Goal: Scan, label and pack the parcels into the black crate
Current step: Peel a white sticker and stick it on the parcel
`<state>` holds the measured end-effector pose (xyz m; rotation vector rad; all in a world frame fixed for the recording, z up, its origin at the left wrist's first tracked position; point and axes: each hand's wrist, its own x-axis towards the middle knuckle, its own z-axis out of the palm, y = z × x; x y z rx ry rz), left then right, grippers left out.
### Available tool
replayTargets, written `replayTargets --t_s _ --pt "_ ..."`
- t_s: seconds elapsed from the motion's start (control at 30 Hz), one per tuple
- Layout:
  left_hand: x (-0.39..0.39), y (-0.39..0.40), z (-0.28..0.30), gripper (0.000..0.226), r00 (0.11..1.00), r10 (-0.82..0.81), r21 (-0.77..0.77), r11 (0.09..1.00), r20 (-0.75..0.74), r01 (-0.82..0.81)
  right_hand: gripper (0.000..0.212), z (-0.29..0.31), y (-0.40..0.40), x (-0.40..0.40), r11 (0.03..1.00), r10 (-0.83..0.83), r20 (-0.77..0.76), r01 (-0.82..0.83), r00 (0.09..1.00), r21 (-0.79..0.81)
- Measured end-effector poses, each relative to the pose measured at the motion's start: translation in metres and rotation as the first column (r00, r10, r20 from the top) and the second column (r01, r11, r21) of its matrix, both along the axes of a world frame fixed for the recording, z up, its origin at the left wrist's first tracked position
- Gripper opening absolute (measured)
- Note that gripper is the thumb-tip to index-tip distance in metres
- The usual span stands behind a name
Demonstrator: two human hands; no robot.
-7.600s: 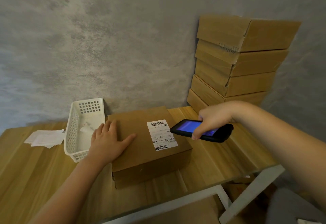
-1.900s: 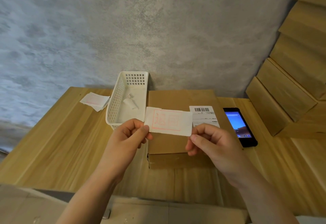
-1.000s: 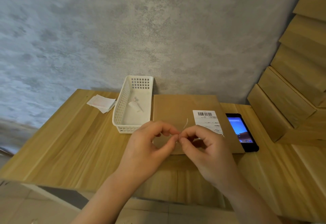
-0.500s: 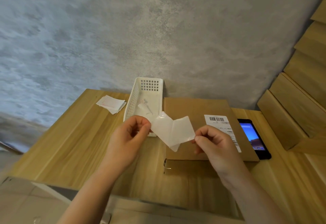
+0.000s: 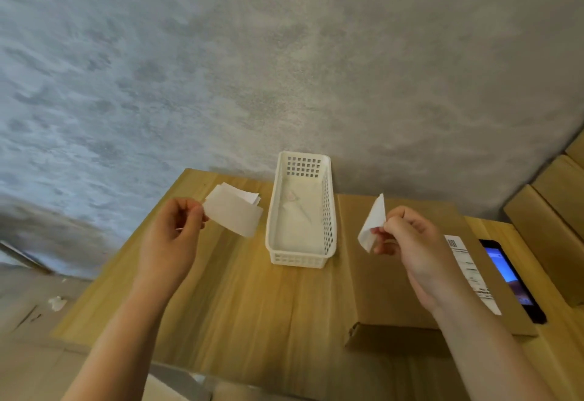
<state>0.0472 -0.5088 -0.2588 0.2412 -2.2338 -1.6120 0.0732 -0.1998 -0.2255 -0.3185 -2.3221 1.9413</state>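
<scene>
Left hand [image 5: 170, 236] up over the left part of the wooden table [image 5: 252, 306], pinching a pale, slightly see-through sheet [image 5: 233, 216] by its left edge between thumb and fingers. Looks like a backing sheet, blank as far as can be told. Right hand [image 5: 410, 242] raised over the parcel, fingertips pinching a small white label [image 5: 373, 223] that hangs edge-on and a bit curled (print not readable from this angle). Hands well apart, one piece of paper in each.

Cardboard parcel [image 5: 395, 290] flat on the table, right of centre, under the right hand and forearm. Already carrying a white barcode label [image 5: 471, 274] along its right side, partly hidden behind the wrist. Black phone [image 5: 512, 280] with a lit blue screen just beside the parcel's right edge; hard to say whether lying on the table or on the parcel's edge.

White plastic basket [image 5: 300, 261] between the hands, back end close to the grey wall [image 5: 284, 53], right wall just beside the parcel's left edge. Perforated sides, mostly bare floor, only a couple of small crumpled scraps [image 5: 292, 201] near the far end. Small stack of white papers [image 5: 249, 197] on the table left of the basket, partly hidden behind the held sheet.

More cardboard boxes [image 5: 553, 227] stacked at the far right, cut off by the frame. No black crate in view.
</scene>
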Motion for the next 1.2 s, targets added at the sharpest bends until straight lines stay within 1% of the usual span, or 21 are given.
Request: replayTargets --t_s 0.07,0.13,0.27,0.33,0.4,0.5,0.57,0.6,0.67,0.73,0.77,0.8,0.83,0.87,0.93,0.97,1.03,1.13,1.2 --pt "-0.004 -0.013 -0.001 0.016 1.000 0.017 -0.064 0.998 0.008 -0.016 0.019 0.004 -0.010 -0.016 0.996 0.014 -0.020 -0.012 1.000 0.091" --pt "-0.008 -0.021 -0.003 0.014 1.000 0.014 -0.119 0.993 0.025 -0.011 0.019 0.009 -0.024 -0.034 0.968 0.078 -0.048 -0.064 0.996 0.244" --pt "-0.015 -0.026 -0.009 0.016 0.999 -0.028 -0.121 0.992 0.025 0.031 0.019 0.006 -0.059 -0.075 0.816 0.183 -0.040 -0.129 0.982 0.563" --pt "-0.019 -0.026 -0.011 0.017 0.997 -0.066 -0.125 0.990 0.036 0.070 0.017 0.002 -0.073 -0.093 0.720 0.212 0.034 -0.180 0.977 0.671" --pt "-0.021 -0.025 -0.011 0.017 0.994 -0.102 -0.125 0.986 0.039 0.106 0.016 -0.005 -0.080 -0.108 0.643 0.229 0.119 -0.242 0.966 0.726" --pt "-0.023 -0.023 -0.011 0.019 0.988 -0.153 -0.129 0.980 0.017 0.154 0.024 -0.015 -0.083 -0.123 0.529 0.229 0.182 -0.279 0.956 0.801" --pt "-0.024 -0.022 -0.010 0.019 0.982 -0.188 -0.125 0.974 0.002 0.187 0.035 -0.020 -0.082 -0.128 0.479 0.217 0.201 -0.283 0.955 0.831" --pt "-0.024 -0.021 -0.010 0.019 0.979 -0.205 -0.127 0.971 0.001 0.203 0.036 -0.022 -0.080 -0.130 0.470 0.225 0.206 -0.291 0.952 0.833" --pt "-0.026 -0.020 -0.012 0.018 0.973 -0.232 -0.149 0.962 0.008 0.230 0.026 -0.021 -0.076 -0.128 0.469 0.244 0.204 -0.299 0.948 0.831" --pt "-0.028 -0.019 -0.014 0.019 0.968 -0.249 -0.174 0.953 0.005 0.246 0.027 -0.015 -0.074 -0.120 0.481 0.223 0.171 -0.261 0.960 0.837" --pt "-0.029 -0.018 -0.014 0.019 0.967 -0.256 -0.182 0.951 -0.001 0.252 0.024 -0.012 -0.074 -0.116 0.511 0.223 0.136 -0.234 0.965 0.827" --pt "-0.029 -0.017 -0.014 0.019 0.965 -0.262 -0.191 0.948 -0.006 0.256 0.017 -0.010 -0.074 -0.110 0.562 0.233 0.090 -0.210 0.968 0.800" --pt "-0.029 -0.014 -0.013 0.020 0.964 -0.265 -0.201 0.945 -0.008 0.258 0.013 -0.006 -0.077 -0.102 0.630 0.246 0.057 -0.204 0.968 0.750" --pt "-0.030 -0.012 -0.012 0.020 0.963 -0.270 -0.214 0.941 -0.009 0.262 0.013 -0.003 -0.082 -0.093 0.698 0.262 0.042 -0.220 0.964 0.682" --pt "-0.028 -0.005 -0.009 0.019 0.956 -0.291 -0.250 0.928 -0.024 0.276 0.013 0.001 -0.093 -0.073 0.810 0.318 0.041 -0.294 0.947 0.506" --pt "-0.027 0.000 -0.008 0.019 0.952 -0.303 -0.278 0.918 -0.038 0.281 0.013 0.002 -0.099 -0.064 0.843 0.344 0.035 -0.325 0.938 0.428" --pt "-0.023 0.009 -0.004 0.016 0.943 -0.323 -0.368 0.888 -0.074 0.275 0.014 0.000 -0.108 -0.049 0.885 0.357 -0.002 -0.338 0.934 0.319" --pt "-0.015 0.029 0.002 0.010 0.916 -0.373 -0.504 0.826 -0.148 0.254 0.023 -0.002 -0.110 -0.037 0.947 0.285 -0.044 -0.274 0.958 0.166" --pt "-0.011 0.043 0.003 0.009 0.891 -0.421 -0.555 0.788 -0.171 0.266 0.027 -0.002 -0.102 -0.033 0.966 0.236 -0.051 -0.228 0.970 0.122"
